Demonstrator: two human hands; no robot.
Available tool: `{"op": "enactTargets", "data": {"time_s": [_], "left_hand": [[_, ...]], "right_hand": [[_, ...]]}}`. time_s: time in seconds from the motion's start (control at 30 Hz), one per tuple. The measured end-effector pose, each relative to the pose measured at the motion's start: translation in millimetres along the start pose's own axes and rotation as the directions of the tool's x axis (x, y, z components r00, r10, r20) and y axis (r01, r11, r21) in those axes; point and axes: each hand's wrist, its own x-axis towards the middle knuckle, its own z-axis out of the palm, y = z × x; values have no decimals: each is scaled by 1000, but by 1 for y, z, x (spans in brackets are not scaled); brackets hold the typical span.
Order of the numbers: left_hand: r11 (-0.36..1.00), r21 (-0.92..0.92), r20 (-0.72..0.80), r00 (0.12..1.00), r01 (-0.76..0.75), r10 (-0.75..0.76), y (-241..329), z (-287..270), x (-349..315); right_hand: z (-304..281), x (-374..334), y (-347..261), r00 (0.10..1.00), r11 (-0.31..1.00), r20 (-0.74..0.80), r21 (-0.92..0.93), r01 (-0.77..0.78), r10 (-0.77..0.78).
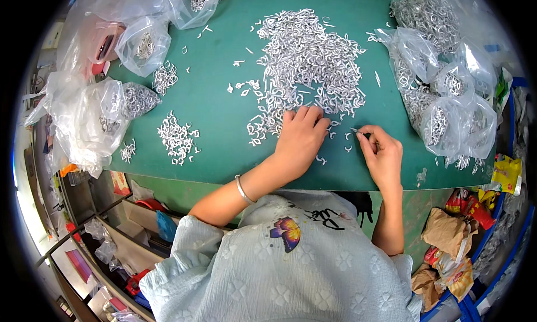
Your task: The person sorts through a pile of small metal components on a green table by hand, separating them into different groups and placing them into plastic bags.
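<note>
A large heap of small silver metal pieces (310, 59), many hook- or ring-shaped, lies on the green tabletop (224, 126). My left hand (302, 137) rests at the heap's near edge, its fingers bent and a little apart among the pieces. The fingertips are partly hidden, and I see nothing gripped in them. To its right, just above the table, my right hand (383, 154) pinches a small silver metal piece (354, 130) between thumb and forefinger. The exact shape of that piece is too small to make out. A few loose pieces lie between the two hands.
Smaller piles of metal pieces (178, 137) sit on the left. Clear plastic bags filled with pieces (140, 100) line the left side, with more bags (439, 118) on the right. Shelving (134, 221) stands below left; packets and a brown paper bag (447, 230) are at lower right.
</note>
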Motion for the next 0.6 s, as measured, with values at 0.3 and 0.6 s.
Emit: {"op": "enactTargets", "data": {"time_s": [0.3,0.6], "left_hand": [[991,-133,-16,1000,-18,16,-9,1,-3],[630,-662,86,876,406,-475,-2,-21,-1]], "right_hand": [[2,1,-1,996,995,-87,-104,3,-12],[6,2,-2,988,994,-143,107,-36,52]]}}
